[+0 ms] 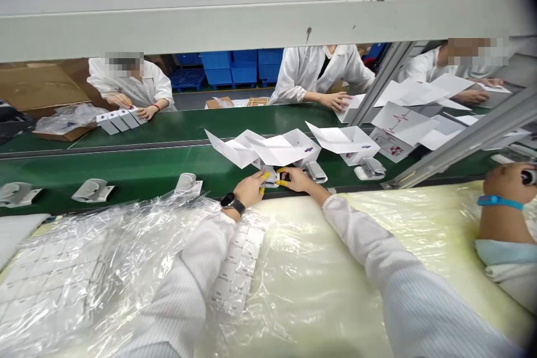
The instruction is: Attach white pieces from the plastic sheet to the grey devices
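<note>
Over the near green conveyor belt, a small grey cuff (269, 177) with a pale body sits between my two hands. My left hand (250, 189) grips its left side, and yellow covers show on the fingertips. My right hand (297, 179) pinches at its right edge, also with yellow fingertip covers; whatever small part is between those fingers is too small to make out. Just right of it lies another grey cuff (315, 172), and a further cuff (370, 169) is beyond that. Unfolded white cartons (285, 147) stand on the belt behind my hands.
More cuffs with white slips, such as one grey cuff (90, 190), lie along the belt to the left. Plastic-wrapped white sheets (50, 279) cover the near bench. A metal post (444, 140) slants at right, near a neighbour's arm (505, 207). Co-workers handle boxes (121, 121) across the line.
</note>
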Tool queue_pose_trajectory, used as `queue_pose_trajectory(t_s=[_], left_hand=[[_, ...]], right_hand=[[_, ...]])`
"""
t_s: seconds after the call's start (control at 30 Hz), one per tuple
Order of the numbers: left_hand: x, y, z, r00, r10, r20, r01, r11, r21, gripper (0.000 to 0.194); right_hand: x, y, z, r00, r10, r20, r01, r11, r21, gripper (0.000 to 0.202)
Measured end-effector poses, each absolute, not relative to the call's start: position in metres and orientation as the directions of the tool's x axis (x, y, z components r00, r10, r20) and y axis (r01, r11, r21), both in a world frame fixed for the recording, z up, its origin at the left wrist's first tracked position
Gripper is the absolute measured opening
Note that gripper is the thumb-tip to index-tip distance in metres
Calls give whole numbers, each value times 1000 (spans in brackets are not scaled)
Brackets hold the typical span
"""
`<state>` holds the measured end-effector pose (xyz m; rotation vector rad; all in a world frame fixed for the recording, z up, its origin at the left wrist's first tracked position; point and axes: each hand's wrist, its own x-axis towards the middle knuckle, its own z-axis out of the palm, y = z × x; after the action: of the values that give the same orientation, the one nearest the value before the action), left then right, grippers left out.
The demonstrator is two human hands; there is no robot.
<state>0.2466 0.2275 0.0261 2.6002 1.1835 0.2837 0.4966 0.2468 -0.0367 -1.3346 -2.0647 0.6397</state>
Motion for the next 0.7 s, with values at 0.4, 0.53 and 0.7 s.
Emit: queue_pose_trajectory(t_s=[0.4, 0.53, 0.7], left_hand=[[275, 230, 34, 705, 709, 17, 667, -672, 323, 63], [285, 230, 36, 706, 709, -7, 673, -666, 322, 65], [296, 231, 34, 709, 705, -5, 664, -666, 340, 68]], right_hand=[[527, 236, -28, -332, 919, 213, 657, 387, -647, 44], [534, 236, -29, -322, 921, 221, 679, 387, -624, 42], [543, 231, -36, -253, 940, 228, 720, 341, -605, 30]])
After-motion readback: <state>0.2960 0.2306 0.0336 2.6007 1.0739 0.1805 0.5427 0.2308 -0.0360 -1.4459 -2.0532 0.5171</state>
